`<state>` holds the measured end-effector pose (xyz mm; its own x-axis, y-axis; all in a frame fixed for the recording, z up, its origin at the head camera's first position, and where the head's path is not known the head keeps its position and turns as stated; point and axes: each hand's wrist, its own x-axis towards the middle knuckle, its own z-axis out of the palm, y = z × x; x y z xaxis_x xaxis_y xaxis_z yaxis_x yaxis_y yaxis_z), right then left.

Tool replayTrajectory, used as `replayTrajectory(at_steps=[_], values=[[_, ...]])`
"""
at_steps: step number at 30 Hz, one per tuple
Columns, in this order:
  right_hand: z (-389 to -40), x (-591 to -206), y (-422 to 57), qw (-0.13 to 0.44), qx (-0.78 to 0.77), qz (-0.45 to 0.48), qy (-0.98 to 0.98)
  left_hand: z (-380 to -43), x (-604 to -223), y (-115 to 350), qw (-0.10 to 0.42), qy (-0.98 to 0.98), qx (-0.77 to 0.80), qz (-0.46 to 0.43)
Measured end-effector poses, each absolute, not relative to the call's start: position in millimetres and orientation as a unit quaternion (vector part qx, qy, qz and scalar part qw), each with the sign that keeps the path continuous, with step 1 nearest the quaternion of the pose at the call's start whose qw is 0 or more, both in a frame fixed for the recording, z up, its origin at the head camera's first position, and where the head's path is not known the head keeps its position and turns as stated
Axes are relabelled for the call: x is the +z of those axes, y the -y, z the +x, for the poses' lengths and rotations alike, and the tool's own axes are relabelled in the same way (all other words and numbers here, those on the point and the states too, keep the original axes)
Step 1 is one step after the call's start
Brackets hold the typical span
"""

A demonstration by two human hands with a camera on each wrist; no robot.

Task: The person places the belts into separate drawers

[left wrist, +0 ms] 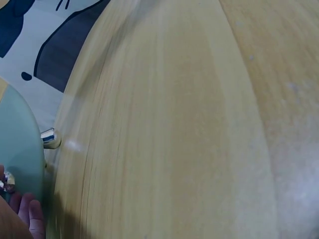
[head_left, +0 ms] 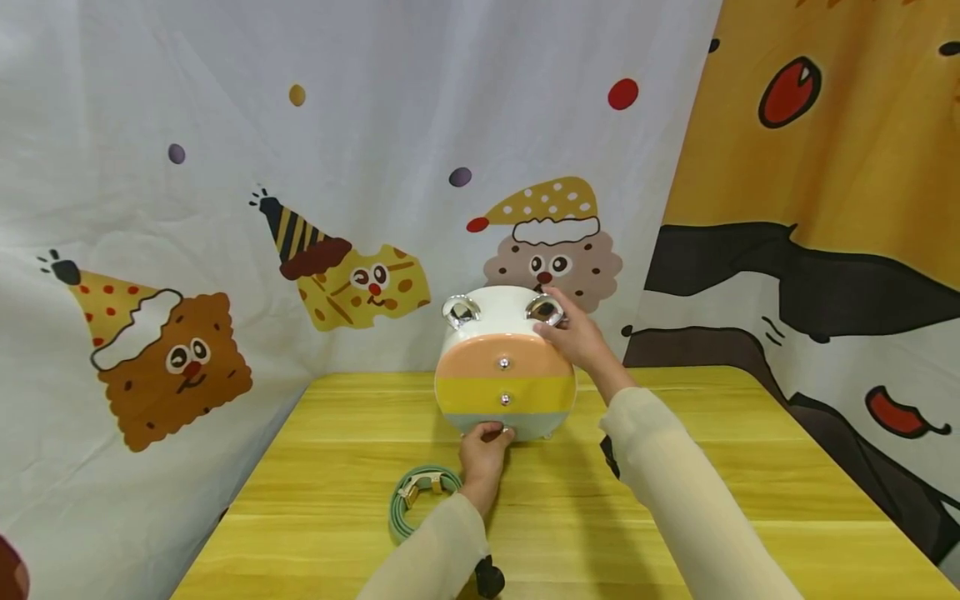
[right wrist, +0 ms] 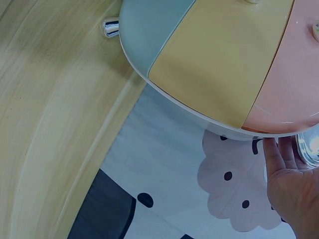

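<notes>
A cartoon-printed curtain (head_left: 390, 108) hangs behind the wooden table (head_left: 555, 517).

Left arm (head_left: 435, 550): enters at bottom edge, slants up and right
Left hand (head_left: 482, 462): low, thumb and index pinching, other fingers loosely bent
Right arm (head_left: 690, 500): slants up and left, reaches farther
Right hand (head_left: 577, 333): above left hand, thumb and index parted in a clasp
</notes>
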<state>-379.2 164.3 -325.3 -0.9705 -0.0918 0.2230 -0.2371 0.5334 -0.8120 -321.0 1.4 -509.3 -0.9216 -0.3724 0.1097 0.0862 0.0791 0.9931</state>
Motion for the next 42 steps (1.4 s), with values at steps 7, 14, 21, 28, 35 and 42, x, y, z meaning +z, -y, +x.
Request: replayTrajectory(at_steps=[7, 14, 21, 28, 35, 42], values=[[-378.5, -324.4, -163.4, 0.075, 0.478, 0.093, 0.871, -319.8, -508.0, -1.0, 0.151, 0.722, -0.666, 0.11], [-379.0, -324.4, -162.9, 0.075, 0.479, 0.09, 0.87, -319.1, -508.4, -0.5, 0.153, 0.722, -0.666, 0.115], [-378.2, -323.2, -162.2, 0.073, 0.479, 0.084, 0.871, -318.5, -505.0, -1.4, 0.148, 0.726, -0.66, 0.128], [-379.1, -325.4, -162.9, 0.072, 0.48, 0.082, 0.871, -316.7, -504.6, -0.9, 0.143, 0.733, -0.653, 0.124], [-378.9, -325.8, -163.5, 0.074, 0.476, 0.084, 0.872, -316.6, -505.1, -0.4, 0.139, 0.737, -0.65, 0.124], [-378.1, -324.9, -163.0, 0.074, 0.475, 0.084, 0.873, -319.9, -507.6, -2.1, 0.149, 0.739, -0.643, 0.134]])
